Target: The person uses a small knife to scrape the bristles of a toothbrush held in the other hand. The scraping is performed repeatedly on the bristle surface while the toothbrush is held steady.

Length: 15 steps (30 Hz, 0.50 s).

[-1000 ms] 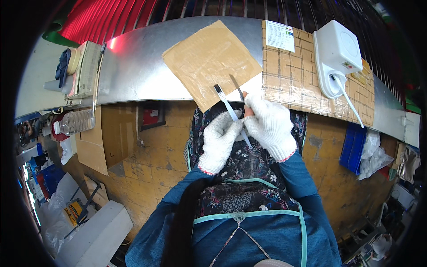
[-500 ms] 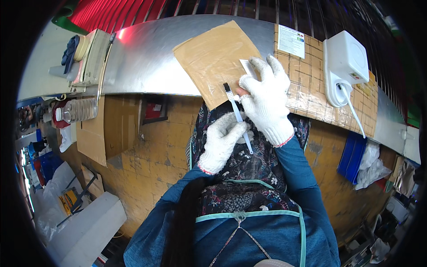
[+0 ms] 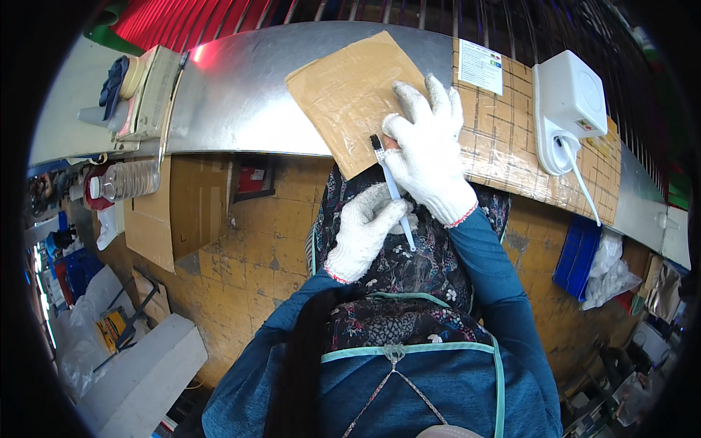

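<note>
A small brush [image 3: 390, 179] with a slim pale handle and black bristles slants up over my apron. My left hand [image 3: 364, 232], in a white knitted glove, is closed on its handle. The bristles point at the near corner of a brown cardboard piece [image 3: 347, 95], which lies on the metal table. My right hand [image 3: 429, 157], gloved the same way, rests over the cardboard's right side with its fingers spread. A bare fingertip shows through that glove beside the brush head. Whatever lies beneath the right palm is hidden.
A taped cardboard sheet [image 3: 511, 146] covers the right of the steel tabletop [image 3: 234, 95]. On it stand a white boxy device [image 3: 573, 98] with a cable and a printed label [image 3: 480, 67]. At left are a box [image 3: 150, 95], a long rod [image 3: 170, 109] and a clear plastic bottle [image 3: 128, 181].
My right hand has shifted slightly left and its fingers have spread over the cardboard. The small white piece seen beside its fingers earlier no longer shows. My left hand and the brush stay nearly still.
</note>
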Tool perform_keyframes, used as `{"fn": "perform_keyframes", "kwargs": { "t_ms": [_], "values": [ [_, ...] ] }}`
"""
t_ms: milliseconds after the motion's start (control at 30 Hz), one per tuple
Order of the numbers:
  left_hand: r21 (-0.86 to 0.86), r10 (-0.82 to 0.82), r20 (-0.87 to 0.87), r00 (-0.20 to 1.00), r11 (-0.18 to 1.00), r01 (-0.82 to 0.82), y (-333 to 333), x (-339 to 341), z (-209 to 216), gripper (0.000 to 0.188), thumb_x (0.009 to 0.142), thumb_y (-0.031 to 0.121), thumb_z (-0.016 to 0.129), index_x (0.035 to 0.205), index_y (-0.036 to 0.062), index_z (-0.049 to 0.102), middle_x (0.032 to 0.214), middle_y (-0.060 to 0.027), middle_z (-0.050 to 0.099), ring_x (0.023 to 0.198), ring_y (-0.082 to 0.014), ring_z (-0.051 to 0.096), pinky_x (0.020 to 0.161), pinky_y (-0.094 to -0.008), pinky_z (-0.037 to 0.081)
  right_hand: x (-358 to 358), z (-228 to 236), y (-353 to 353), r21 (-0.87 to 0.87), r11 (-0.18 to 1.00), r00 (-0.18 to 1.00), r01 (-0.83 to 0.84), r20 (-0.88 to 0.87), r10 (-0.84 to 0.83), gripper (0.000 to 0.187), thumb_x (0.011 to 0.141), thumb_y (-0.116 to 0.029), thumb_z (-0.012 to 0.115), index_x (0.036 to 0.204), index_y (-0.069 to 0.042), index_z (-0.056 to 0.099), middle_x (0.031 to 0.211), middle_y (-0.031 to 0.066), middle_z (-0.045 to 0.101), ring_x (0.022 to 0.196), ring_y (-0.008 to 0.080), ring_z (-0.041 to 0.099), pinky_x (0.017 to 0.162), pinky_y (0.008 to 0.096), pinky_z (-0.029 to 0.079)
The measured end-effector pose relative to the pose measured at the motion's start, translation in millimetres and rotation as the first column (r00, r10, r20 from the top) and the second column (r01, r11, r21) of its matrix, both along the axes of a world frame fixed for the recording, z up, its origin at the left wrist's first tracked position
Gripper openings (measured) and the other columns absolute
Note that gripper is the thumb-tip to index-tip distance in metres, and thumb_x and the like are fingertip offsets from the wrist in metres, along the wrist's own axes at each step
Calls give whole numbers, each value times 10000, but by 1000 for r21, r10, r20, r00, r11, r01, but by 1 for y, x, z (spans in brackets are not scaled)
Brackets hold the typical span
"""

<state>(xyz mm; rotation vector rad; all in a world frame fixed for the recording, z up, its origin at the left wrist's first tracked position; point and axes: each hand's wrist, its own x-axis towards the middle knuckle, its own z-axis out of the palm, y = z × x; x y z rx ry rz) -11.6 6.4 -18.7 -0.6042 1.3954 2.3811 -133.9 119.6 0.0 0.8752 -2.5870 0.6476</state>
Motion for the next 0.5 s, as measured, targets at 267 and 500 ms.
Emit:
{"fn": "perform_keyframes", "kwargs": {
  "t_ms": [267,500],
  "values": [
    [-5,-9,22,1000,1000,10,1,0,0,364,949,113,653,1251,-62,554,999,-161,671,854,-243,708,786,-359,615,7,11,22,-5,965,961,262,-91,-261,168,731,-147,722,891,-108,689,1272,114,612,1247,400,454,1023,536,328],
    [-23,-35,-21,999,999,35,3,-3,-3,370,959,133,646,1262,-56,549,1003,-149,672,879,-232,702,812,-359,603,33,16,27,77,906,905,416,60,-421,209,784,-246,772,932,-131,680,985,113,595,1001,323,512,836,456,417]
  ]
}}
